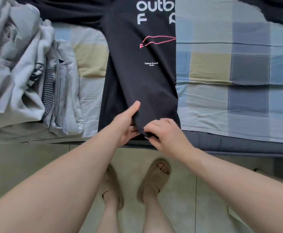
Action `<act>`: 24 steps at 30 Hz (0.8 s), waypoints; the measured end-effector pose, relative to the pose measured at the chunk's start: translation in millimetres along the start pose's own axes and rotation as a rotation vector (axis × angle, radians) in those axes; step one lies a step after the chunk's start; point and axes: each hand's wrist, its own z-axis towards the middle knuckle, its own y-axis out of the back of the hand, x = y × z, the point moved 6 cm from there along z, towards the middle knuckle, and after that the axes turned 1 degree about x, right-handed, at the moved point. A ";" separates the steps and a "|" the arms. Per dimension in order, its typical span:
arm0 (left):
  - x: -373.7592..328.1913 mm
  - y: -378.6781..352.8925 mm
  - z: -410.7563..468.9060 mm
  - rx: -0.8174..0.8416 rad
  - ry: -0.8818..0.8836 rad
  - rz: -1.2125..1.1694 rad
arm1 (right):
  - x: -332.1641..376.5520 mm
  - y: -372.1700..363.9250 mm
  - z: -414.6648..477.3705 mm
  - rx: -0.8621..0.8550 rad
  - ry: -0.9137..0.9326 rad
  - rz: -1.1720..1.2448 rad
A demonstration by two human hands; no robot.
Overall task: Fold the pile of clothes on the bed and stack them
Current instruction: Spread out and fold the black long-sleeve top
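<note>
Broadly, the bed [221, 73] fills the upper half of the view from 9 round to 3 o'clock, under a checked quilt in blue, grey and yellow. Below it, from 4 to 8 o'clock, is the pale floor [36, 157].

At 9 to 10 o'clock lies the pile [24, 68], a loose heap of pale grey clothes with a striped piece showing, well apart from both hands and not yet folded.

The shirt [142, 78], black with white lettering and a pink outline, runs as a narrow strip from 12 o'clock down to the bed's near edge at the centre. Its sides appear already turned in, so I judge the lengthwise fold is next.

The left grip [127, 121] holds the hem from the 9 o'clock side, thumb on top of the cloth and fingers tucked under it. The right grip [164, 132], touching the hem at its 3 o'clock side, has its fingers curled and pinching the edge. The two sit close together, near the hem's left corner.

The risks, as I see them:
- With both holds bunched at one spot, the right corner may sag when lifted, and the fold would land crooked.
- The layers turned in underneath could slip apart, because only the top cloth is plainly held.
- The hem sits at the bed's edge, so a loose hold could let it drop toward the floor.
</note>
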 end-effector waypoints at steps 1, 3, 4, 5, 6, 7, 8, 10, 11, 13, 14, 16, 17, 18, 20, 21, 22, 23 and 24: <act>-0.7 0.7 1.6 -0.018 -0.002 0.044 | 3.5 -4.0 1.5 0.021 -0.001 0.020; -0.2 10.9 7.3 -0.179 -0.043 0.092 | -1.0 -8.4 3.9 0.032 -0.037 0.036; 0.2 17.4 9.4 -0.270 -0.070 0.097 | -8.4 -10.2 4.4 0.038 -0.083 0.022; 1.0 23.8 9.3 -0.342 -0.098 0.090 | -18.1 -13.3 3.1 0.085 -0.160 0.007; 1.3 29.9 7.4 -0.391 -0.125 0.080 | -29.8 -18.3 0.5 0.174 -0.261 0.002; 1.7 36.7 4.8 -0.418 -0.150 0.069 | -40.1 -24.0 -3.4 0.283 -0.360 0.006; 2.4 44.0 2.7 -0.422 -0.171 0.065 | -47.9 -30.0 -7.6 0.385 -0.441 0.008; 2.5 57.4 -3.6 -0.380 -0.191 0.061 | -54.7 -39.0 -14.3 0.481 -0.498 -0.025; 2.4 63.7 -6.8 -0.345 -0.185 0.066 | -55.9 -40.8 -15.9 0.480 -0.506 -0.033; 2.9 79.8 -10.9 -0.301 -0.165 0.073 | -55.8 -43.3 -18.3 0.466 -0.525 -0.020; 3.6 89.9 -12.1 -0.301 -0.159 0.072 | -55.9 -44.8 -20.5 0.467 -0.541 -0.010; 3.8 110.4 -16.5 -0.371 -0.174 0.119 | -55.8 -47.1 -26.0 0.478 -0.576 0.005; 3.3 121.7 -18.3 -0.451 -0.189 0.226 | -55.5 -48.8 -28.4 0.492 -0.580 0.000; 2.0 131.0 -19.2 -0.535 -0.204 0.385 | -55.5 -51.3 -30.9 0.508 -0.583 -0.005; -0.4 136.5 -18.2 -0.624 -0.211 0.689 | -56.4 -54.8 -33.3 0.494 -0.616 0.027; -1.4 134.9 -16.8 -0.632 -0.208 0.766 | -56.4 -52.6 -31.1 0.430 -0.641 0.074; -2.4 132.5 -14.6 -0.634 -0.200 0.793 | -57.8 -47.2 -27.2 0.320 -0.678 0.126; -4.7 129.4 -12.9 -0.641 -0.194 0.792 | -60.6 -39.3 -23.4 0.182 -0.727 0.159; -7.2 126.9 -11.0 -0.653 -0.198 0.762 | -63.5 -31.2 -20.8 0.057 -0.791 0.173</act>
